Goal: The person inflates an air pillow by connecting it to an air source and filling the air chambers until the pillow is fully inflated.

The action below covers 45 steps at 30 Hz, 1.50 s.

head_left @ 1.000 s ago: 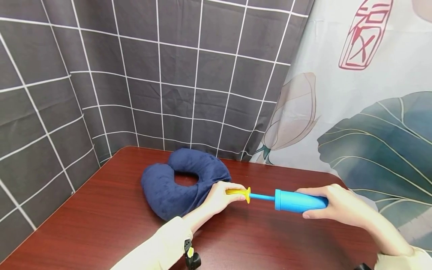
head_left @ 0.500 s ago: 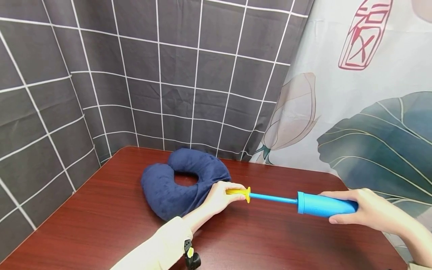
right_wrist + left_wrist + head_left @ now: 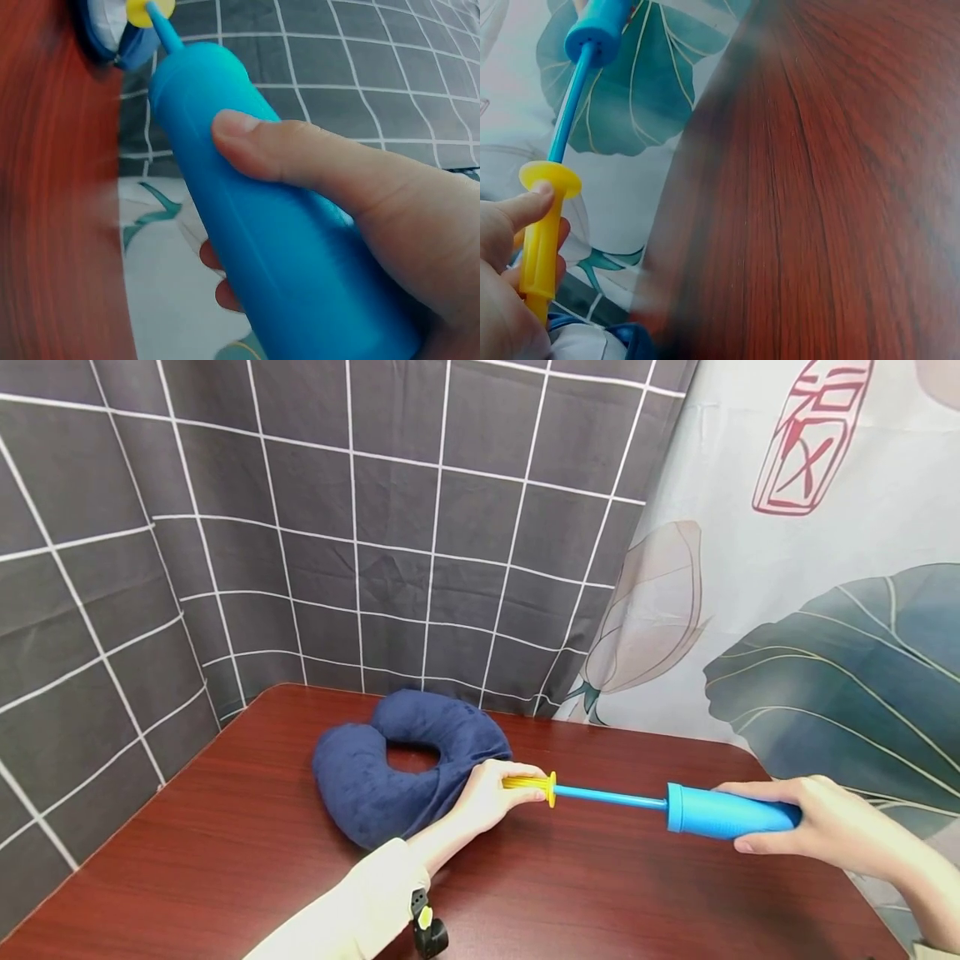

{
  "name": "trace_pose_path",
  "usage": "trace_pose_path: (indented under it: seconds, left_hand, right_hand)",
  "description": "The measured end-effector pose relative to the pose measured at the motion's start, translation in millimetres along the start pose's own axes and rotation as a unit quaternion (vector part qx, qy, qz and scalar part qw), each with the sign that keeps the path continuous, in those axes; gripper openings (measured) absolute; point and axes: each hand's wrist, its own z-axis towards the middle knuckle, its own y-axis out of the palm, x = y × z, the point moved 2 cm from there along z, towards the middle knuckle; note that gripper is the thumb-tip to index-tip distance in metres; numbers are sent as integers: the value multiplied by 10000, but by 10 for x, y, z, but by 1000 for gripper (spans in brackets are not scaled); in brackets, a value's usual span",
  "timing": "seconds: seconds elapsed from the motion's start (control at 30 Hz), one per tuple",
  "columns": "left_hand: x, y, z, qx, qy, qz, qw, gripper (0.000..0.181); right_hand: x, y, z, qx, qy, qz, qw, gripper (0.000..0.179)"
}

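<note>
A hand air pump has a blue barrel (image 3: 727,812), a thin blue rod (image 3: 607,797) and a ribbed yellow handle (image 3: 541,251) with a round flange. My left hand (image 3: 483,795) grips the yellow handle, thumb lying up against the flange in the left wrist view. Around the barrel curls my right hand (image 3: 836,827), its thumb (image 3: 251,142) along the top side. The rod stands well out of the barrel. Right behind the left hand lies a navy U-shaped neck pillow (image 3: 390,789); the handle's narrow end points to a white part (image 3: 589,343) at the pillow.
A reddish-brown wooden table (image 3: 247,843) lies beneath the pump and pillow. Behind it hang a dark grid curtain (image 3: 390,577) and a pale curtain (image 3: 750,568) with lotus prints. A black wrist camera (image 3: 430,931) sits on the left sleeve.
My right hand has drawn the blue barrel to the right, away from the yellow handle, so more rod shows; over the last half second it moves only slightly. The left hand stays put.
</note>
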Motion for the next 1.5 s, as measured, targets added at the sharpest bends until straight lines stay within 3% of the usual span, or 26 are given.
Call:
trace_pose_path:
  seconds: [0.3,0.83,1.13,1.5]
  left_hand:
    - [-7,9,5,69,-84,-164,9998,28]
    - [-15,-18,4,100,-231,-527,9983,30]
    - [-7,-30,16,151,-168,-325,9992,29]
    - [8,-33,35,67,158,170,9997,30]
  right_hand:
    - [-259,31,198,-289,48,55,9996,59]
    - [-702,252,693,-303,-566,-130,9979,59]
    - [-919,396,900,-488,-547,-85,9973,61]
    - [-902,413,870,-642,-165,168,9977,63]
